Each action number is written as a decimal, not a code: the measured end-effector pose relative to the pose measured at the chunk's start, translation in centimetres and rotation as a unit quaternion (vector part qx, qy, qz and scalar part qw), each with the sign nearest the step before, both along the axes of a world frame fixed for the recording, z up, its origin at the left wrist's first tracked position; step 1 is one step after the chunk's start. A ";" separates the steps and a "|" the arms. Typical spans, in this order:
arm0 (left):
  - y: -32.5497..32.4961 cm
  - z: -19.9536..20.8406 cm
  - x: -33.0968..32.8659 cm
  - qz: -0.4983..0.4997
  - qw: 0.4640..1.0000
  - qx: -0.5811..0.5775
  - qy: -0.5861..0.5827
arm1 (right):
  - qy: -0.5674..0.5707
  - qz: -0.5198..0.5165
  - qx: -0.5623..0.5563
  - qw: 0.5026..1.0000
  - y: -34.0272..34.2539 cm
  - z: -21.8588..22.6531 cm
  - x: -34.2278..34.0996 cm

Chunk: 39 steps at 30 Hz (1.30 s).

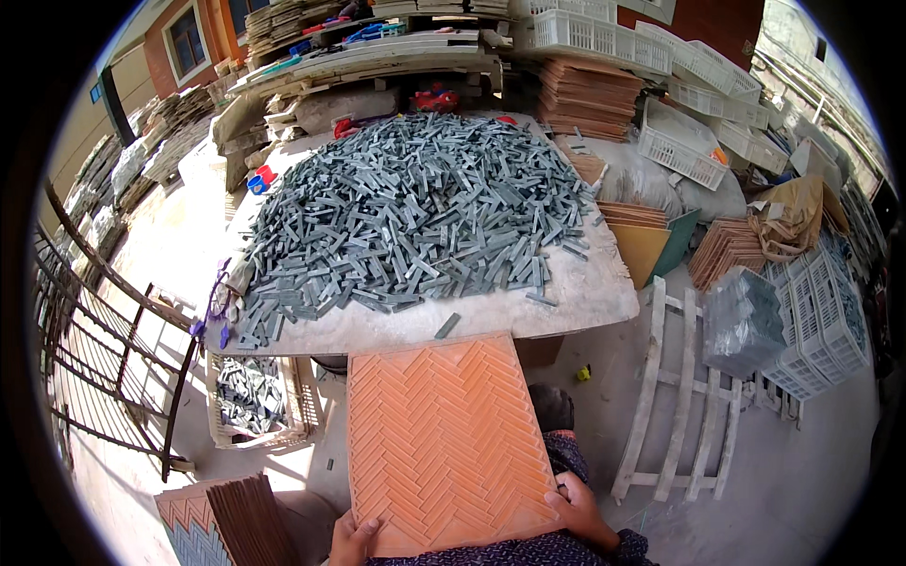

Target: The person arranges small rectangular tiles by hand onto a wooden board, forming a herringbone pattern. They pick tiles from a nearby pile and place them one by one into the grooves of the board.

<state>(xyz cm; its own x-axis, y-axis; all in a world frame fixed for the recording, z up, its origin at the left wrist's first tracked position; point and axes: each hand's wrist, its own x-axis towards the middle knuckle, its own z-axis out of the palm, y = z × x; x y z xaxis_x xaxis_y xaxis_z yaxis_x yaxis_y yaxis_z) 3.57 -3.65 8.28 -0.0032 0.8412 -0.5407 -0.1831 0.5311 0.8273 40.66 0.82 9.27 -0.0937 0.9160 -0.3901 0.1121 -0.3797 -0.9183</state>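
An orange herringbone-patterned tile mould tray [444, 443] lies across my lap, its far edge against the near edge of the table [604, 292]. My left hand [354, 541] is closed on the tray's near left corner, the thumb on top. At the near right corner, my right hand [578, 507] grips the side, thumb also over the rim. Bare orange grooves show all over the tray. Beyond it, a broad heap of small grey stone strips [425, 217] covers most of the table. One loose strip [447, 325] lies near the table's front edge, just beyond the tray.
At lower left stand a crate of grey strips [215, 415] and a stack of brown trays [250, 524], beside a metal rack [113, 377]. On the right are a pale wooden pallet [656, 406], wrapped tiles [744, 321] and white crates [821, 330]. More orange trays [590, 94] are stacked behind.
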 end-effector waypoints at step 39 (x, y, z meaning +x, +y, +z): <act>41.4 -3.6 -6.2 -0.087 0.676 0.299 0.668 | -0.356 -0.076 0.447 0.817 41.4 -5.1 1.4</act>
